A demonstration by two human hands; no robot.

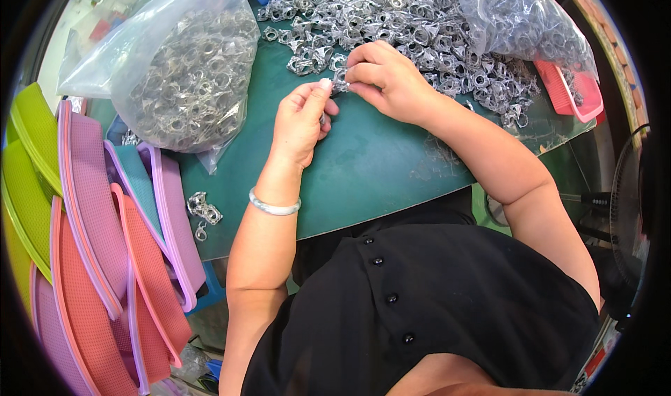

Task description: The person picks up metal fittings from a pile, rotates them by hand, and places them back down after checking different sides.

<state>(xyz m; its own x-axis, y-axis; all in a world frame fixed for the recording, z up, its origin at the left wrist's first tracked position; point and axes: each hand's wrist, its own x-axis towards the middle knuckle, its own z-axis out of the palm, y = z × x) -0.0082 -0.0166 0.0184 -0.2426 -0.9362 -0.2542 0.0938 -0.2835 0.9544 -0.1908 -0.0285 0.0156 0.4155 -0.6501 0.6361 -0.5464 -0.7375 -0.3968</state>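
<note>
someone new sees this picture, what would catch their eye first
Probably the big heap of silvery metal pieces across the far side of the green table, with the left hand and right hand close together at its near edge. Next, the bulging clear plastic bag of similar pieces at far left, and the bright green, purple and pink mesh-patterned baskets at lower left.

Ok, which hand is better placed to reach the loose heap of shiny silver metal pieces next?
Probably the right hand: it is beside the loose silver heap, while the left hand sits farther away.
</note>
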